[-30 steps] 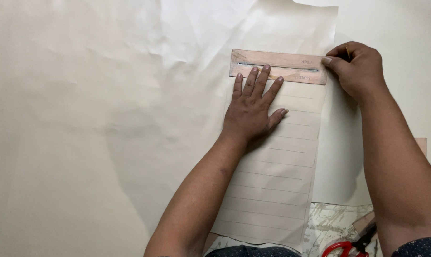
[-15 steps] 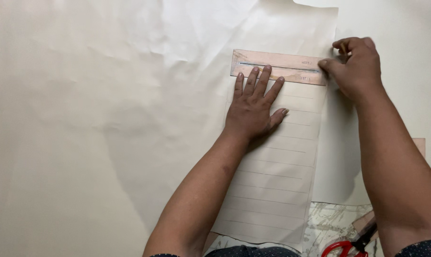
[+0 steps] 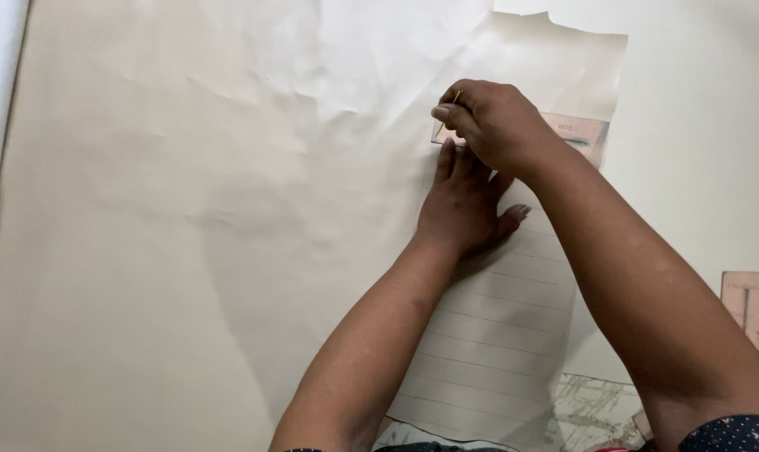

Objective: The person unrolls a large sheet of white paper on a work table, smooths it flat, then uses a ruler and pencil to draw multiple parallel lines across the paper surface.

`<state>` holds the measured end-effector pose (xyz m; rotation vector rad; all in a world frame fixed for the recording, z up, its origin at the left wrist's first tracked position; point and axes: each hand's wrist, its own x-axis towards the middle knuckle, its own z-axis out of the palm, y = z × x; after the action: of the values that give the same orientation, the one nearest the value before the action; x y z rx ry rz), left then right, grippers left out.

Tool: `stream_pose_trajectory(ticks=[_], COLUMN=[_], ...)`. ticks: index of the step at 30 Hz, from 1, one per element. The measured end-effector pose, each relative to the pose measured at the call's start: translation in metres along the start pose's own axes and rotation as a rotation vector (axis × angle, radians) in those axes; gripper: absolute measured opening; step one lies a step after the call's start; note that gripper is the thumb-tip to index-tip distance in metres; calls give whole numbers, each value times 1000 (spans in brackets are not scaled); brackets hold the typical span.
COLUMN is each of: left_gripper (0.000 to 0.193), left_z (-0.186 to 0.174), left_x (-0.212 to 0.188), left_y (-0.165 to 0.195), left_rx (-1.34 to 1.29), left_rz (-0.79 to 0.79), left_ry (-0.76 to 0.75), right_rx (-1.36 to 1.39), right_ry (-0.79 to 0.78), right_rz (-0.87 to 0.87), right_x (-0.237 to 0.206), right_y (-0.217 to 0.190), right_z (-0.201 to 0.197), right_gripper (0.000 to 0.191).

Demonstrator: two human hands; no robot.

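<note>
Paper with drawn lines (image 3: 496,335) lies flat on the big cream sheet (image 3: 187,234), and your left hand (image 3: 467,205) is spread open on it, just below the pinkish ruler (image 3: 584,134). Your right hand (image 3: 496,121) is pinched shut on a thin pencil (image 3: 448,113) at the ruler's left end. If your flat hand lets up, the ruler could slide and your line may go crooked.

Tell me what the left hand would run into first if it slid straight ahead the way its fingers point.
The left hand lies flat on the lined strip of paper, fingers pointing up-frame. Straight ahead it would probably meet the pinkish ruler first, right under the right hand holding a thin pencil; how close they are is unclear.
</note>
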<state>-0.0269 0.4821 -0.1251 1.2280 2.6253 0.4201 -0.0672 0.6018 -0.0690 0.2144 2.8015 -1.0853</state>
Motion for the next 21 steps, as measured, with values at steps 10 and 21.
stream_pose_trajectory(ticks=[10,21], left_gripper=[74,78], left_z=[-6,-4], left_x=[0,4], left_y=[-1,0], left_rx=[-15,47], left_rz=[15,-9], left_ry=[19,-35], right_rx=[-228,-131], right_ry=[0,196], right_rz=[-35,-105], right_x=[22,40], right_y=[0,13], right_z=[11,4], right_gripper=[32,26])
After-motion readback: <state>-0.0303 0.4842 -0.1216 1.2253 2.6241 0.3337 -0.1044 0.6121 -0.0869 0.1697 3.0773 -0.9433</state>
